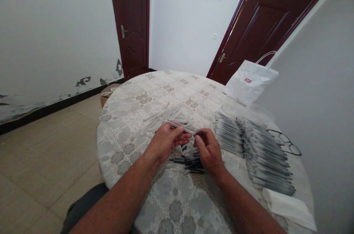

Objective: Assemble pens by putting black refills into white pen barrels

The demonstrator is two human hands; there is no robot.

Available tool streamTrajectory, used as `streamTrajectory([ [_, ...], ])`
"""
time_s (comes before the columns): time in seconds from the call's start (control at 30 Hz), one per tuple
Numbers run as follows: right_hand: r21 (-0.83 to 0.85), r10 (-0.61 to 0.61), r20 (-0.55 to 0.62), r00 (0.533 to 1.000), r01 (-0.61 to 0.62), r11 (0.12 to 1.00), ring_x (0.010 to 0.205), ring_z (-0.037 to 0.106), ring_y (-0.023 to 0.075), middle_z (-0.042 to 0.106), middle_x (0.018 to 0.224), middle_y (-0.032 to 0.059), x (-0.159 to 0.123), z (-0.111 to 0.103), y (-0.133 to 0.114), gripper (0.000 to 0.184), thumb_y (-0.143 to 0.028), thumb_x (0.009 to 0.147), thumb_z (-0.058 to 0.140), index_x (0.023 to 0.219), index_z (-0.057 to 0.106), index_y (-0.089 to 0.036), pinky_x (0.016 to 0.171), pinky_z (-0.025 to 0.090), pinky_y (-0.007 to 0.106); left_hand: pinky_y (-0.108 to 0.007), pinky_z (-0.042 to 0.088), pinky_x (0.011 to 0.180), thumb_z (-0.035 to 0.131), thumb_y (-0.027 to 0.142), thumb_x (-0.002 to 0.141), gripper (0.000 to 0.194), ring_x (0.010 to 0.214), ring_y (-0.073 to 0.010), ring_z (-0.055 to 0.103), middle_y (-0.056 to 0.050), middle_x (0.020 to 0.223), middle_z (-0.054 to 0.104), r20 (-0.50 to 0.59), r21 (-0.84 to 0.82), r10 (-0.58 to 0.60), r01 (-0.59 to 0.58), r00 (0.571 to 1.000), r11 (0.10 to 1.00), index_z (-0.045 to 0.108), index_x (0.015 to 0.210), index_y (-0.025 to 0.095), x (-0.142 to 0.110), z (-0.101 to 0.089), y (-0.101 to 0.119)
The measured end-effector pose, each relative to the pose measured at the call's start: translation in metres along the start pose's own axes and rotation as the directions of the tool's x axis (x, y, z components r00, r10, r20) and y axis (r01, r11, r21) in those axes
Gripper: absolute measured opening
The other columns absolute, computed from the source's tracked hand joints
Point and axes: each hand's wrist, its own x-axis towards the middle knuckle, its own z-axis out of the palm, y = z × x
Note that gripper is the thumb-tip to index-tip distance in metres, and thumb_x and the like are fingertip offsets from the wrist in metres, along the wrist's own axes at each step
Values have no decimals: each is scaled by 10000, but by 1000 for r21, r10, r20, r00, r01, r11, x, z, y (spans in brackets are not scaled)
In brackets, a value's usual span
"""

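Note:
A slim whitish pen barrel [170, 123] lies across the fingers of my left hand [162, 143], pressed there by the thumb. My right hand [210, 153] is closed at the barrel's right end, its thumb and index finger pinched together. Whether a small part sits in that pinch is hidden. Behind my left hand spreads a loose pile of white tubes [159, 116]. Below and between the hands is a heap of thin black sticks [190, 163], with small black pieces near it.
To the right lie two rows of pens with greyish barrels [229, 134] [267, 156], beside eyeglasses [293, 148]. A white paper bag [250, 81] stands at the back right. A folded white item [289, 206] rests near the right edge of the round cloth-covered table [177, 92].

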Motion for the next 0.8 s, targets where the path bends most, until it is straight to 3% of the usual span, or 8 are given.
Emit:
streamTrajectory([
  [0.13, -28, 32, 46, 998, -30, 999, 645, 554, 152, 604, 712, -9, -1, 4, -1, 270, -425, 1009, 442, 894, 580, -224, 626, 439, 264, -357, 622, 744, 782, 245, 810, 277, 827, -239, 758, -143, 960, 751, 29, -12, -15, 15, 999, 1000, 562, 951, 152, -1, 0, -2],
  [0.27, 109, 101, 98, 990, -111, 988, 560, 522, 150, 564, 614, -7, -1, 6, 1, 465, -515, 1029, 352, 720, 545, -225, 557, 423, 271, -351, 616, 744, 785, 255, 805, 274, 824, -236, 760, -126, 941, 752, 55, -17, -14, 15, 998, 1000, 558, 925, 158, -1, 0, -4],
  [0.4, 189, 94, 52, 994, -103, 977, 575, 548, 158, 612, 686, 0, -2, 4, 4, 370, -522, 1015, 388, 915, 576, -218, 546, 435, 277, -346, 612, 743, 776, 259, 811, 267, 835, -235, 758, -127, 937, 752, 31, -14, -11, 12, 999, 1000, 553, 921, 159, -1, 0, -4],
  [0.53, 99, 48, 29, 998, -51, 994, 627, 566, 158, 617, 731, -18, -4, 3, 5, 255, -460, 987, 496, 1063, 540, -221, 604, 445, 272, -339, 608, 734, 772, 265, 814, 271, 830, -236, 758, -128, 931, 755, 29, -15, -8, 9, 1000, 1000, 546, 923, 165, -2, 0, -3],
  [0.67, -7, 63, 55, 996, -63, 998, 586, 526, 148, 598, 680, -12, -5, 5, 2, 340, -456, 1024, 409, 839, 570, -219, 596, 411, 273, -316, 606, 719, 780, 282, 807, 268, 814, -221, 756, -111, 906, 755, 58, -9, -6, 6, 998, 1000, 557, 895, 164, -4, 1, -3],
  [0.8, 40, 75, 81, 994, -79, 996, 578, 520, 151, 562, 622, -5, -5, 5, 3, 477, -479, 1043, 331, 699, 535, -218, 587, 410, 279, -304, 603, 721, 774, 290, 812, 256, 810, -208, 754, -118, 928, 756, 73, -2, -17, 17, 997, 1000, 568, 880, 155, -4, 1, -3],
])
